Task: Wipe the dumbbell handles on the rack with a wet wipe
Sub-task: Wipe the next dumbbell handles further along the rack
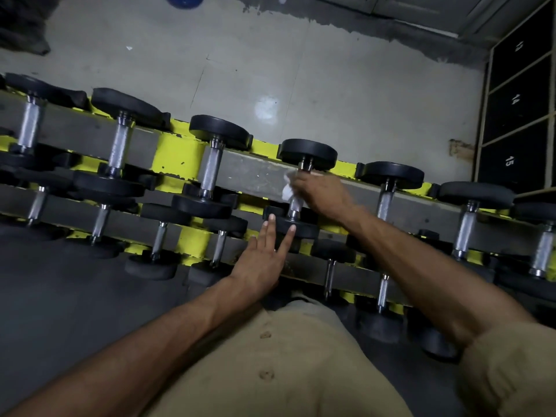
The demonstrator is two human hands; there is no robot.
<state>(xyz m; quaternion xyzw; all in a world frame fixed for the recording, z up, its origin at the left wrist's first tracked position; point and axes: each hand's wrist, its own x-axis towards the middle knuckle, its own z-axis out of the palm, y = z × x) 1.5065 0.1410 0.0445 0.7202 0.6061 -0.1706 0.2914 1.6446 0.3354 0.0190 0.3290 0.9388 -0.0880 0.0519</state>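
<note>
1 head view, steep downward, close over dumbbell rack (249,173).

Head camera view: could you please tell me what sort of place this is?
Probably a gym's weights area: black rubber-ended dumbbells with steel handles on a chipped yellow metal rack, beside black numbered lockers.

Silver knurled metal dumbbell handles (210,173): bright chrome, rough cross-hatched grip, smooth polished collars.
Black round dumbbell heads (307,152): rubber-like, matt.
Yellow painted metal rack (177,155): paint chipped, scuffed.
Grey rack rails (258,176): dull, scratched.
White wet wipe (288,189): soft, crumpled.
Pale tiled floor (331,85): smooth, slight gloss, glare spot.
Beige cloth shirt (285,356): woven, matt.
</note>
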